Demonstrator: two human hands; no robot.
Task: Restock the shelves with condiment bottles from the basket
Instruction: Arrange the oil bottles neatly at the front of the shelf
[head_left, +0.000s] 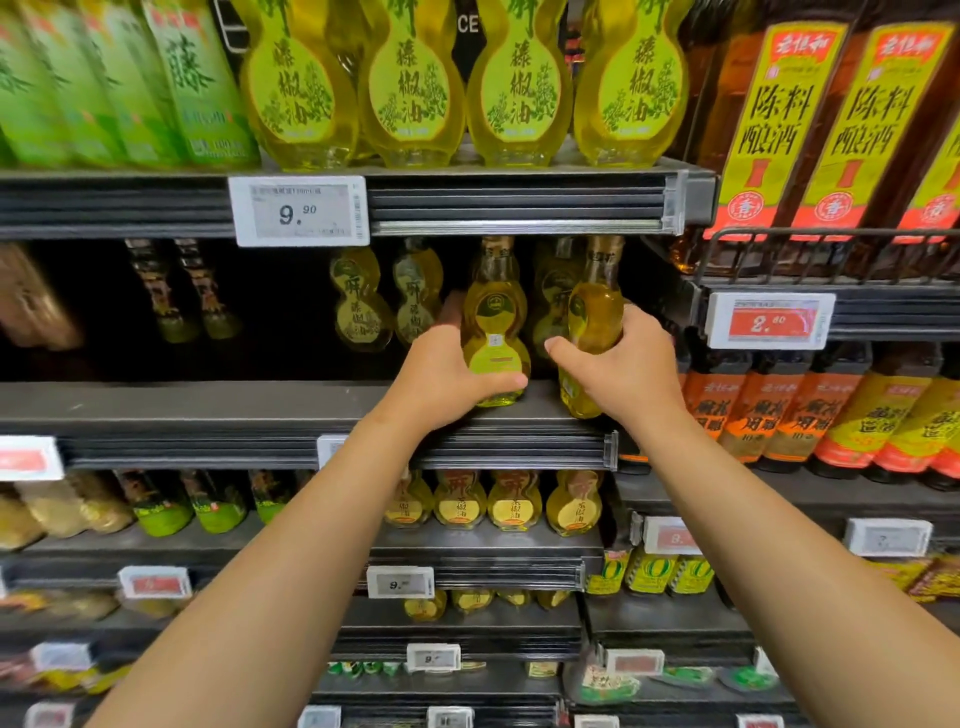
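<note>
My two bare forearms run up from the bottom of the view toward the middle shelf (208, 410). My left hand (447, 379) is wrapped around the lower bulb of a gourd-shaped bottle of yellow oil (496, 322), thumb curled across its front just under the pale label, the other fingers hidden behind it; the bottle stands upright with its base on the shelf's front edge. My right hand (628, 364) grips a second gourd-shaped oil bottle (592, 322) just beside the first, fingers curled round its waist and the thumb pointing left toward the other bottle; this one leans a little, and its base sits at or just past the shelf lip, I cannot tell whether it touches. The two bottles stand close but apart. Farther back on the same shelf, in shadow, are more gourd bottles (361, 301) of the same kind, and two slim dark-necked bottles (182, 291) to the left. A white price tag reading 9.90 (298, 210) hangs on the rail of the shelf above, where four larger green-labelled oil bottles (410, 88) stand in a row. To the right, a red tag (769, 321) sits under tall dark bottles with yellow labels (769, 130).
</note>
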